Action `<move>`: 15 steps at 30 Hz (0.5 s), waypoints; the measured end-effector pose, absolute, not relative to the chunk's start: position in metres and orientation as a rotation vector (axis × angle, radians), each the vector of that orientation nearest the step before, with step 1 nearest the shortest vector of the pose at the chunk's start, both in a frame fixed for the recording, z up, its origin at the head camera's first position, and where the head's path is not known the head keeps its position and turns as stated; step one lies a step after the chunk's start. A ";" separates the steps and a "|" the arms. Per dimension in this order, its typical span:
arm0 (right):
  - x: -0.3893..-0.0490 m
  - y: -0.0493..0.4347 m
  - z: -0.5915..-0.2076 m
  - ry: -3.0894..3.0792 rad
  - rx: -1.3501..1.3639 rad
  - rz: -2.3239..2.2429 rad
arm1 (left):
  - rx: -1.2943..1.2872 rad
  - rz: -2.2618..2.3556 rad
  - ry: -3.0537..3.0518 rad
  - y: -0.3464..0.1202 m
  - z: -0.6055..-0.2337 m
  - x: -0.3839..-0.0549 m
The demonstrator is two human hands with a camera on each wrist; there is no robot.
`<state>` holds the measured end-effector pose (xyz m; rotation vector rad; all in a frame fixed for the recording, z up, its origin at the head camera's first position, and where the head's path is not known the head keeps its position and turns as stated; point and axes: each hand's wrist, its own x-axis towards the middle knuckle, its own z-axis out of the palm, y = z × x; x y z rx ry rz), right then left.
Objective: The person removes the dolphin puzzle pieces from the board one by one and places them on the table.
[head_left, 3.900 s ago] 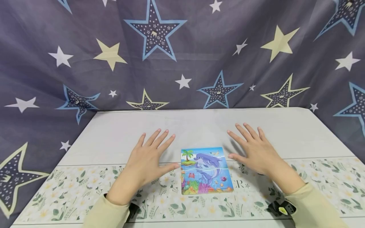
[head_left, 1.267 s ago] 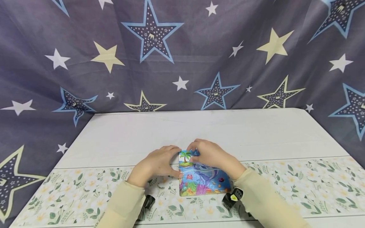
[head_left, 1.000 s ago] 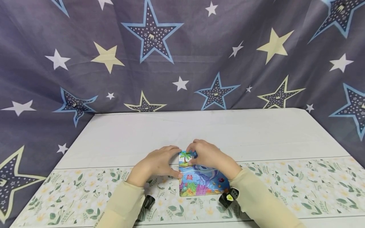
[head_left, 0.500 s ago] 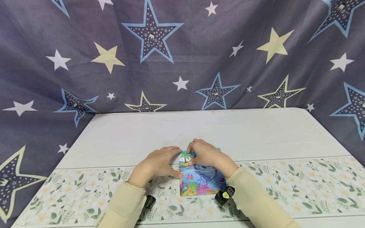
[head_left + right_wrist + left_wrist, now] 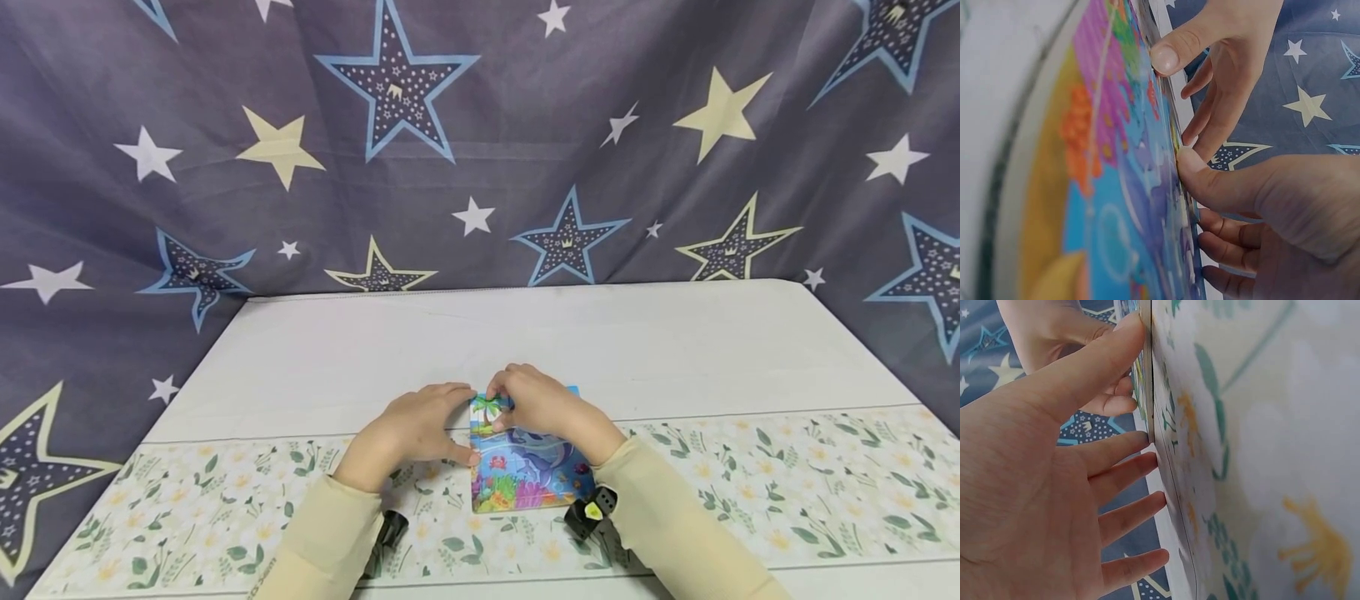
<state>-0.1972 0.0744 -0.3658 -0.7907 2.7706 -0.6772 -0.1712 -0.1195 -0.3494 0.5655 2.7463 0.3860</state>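
A square dolphin jigsaw puzzle [image 5: 528, 471] lies flat on the table, with a palm tree at its upper left corner. My left hand [image 5: 408, 433] braces it from the left, thumb against the side edge and outstretched fingers at the far corner. In the left wrist view the left thumb [image 5: 1119, 356] presses the edge of the board. My right hand [image 5: 536, 404] curls over the top, thumb and index finger pinching the palm-tree puzzle piece [image 5: 486, 410]. The right wrist view shows the right thumb [image 5: 1194, 165] on the picture; I cannot tell whether the piece is raised.
The table has a white cover [image 5: 375, 342] with a flowered band [image 5: 247, 492] across the front. A dark star-patterned curtain [image 5: 480, 150] hangs behind it. Black wrist cameras [image 5: 588, 515] sit by the sleeves, the right one overlapping the puzzle's near right corner in the head view.
Both hands were spread apart beside the puzzle and have come in onto it. Over the last second the right wrist has shifted slightly left; the left hand has stayed put.
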 end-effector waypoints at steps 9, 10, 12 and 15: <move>-0.197 0.075 -0.364 2.777 -0.769 -0.688 | 0.568 0.375 2.741 -0.119 -0.349 -0.173; -0.197 0.075 -0.364 2.778 -0.768 -0.695 | 0.570 0.372 2.741 -0.119 -0.349 -0.172; -0.197 0.075 -0.363 2.778 -0.765 -0.712 | 0.565 0.371 2.741 -0.120 -0.349 -0.172; -0.197 0.074 -0.361 2.772 -0.766 -0.738 | 0.556 0.374 2.741 -0.120 -0.349 -0.172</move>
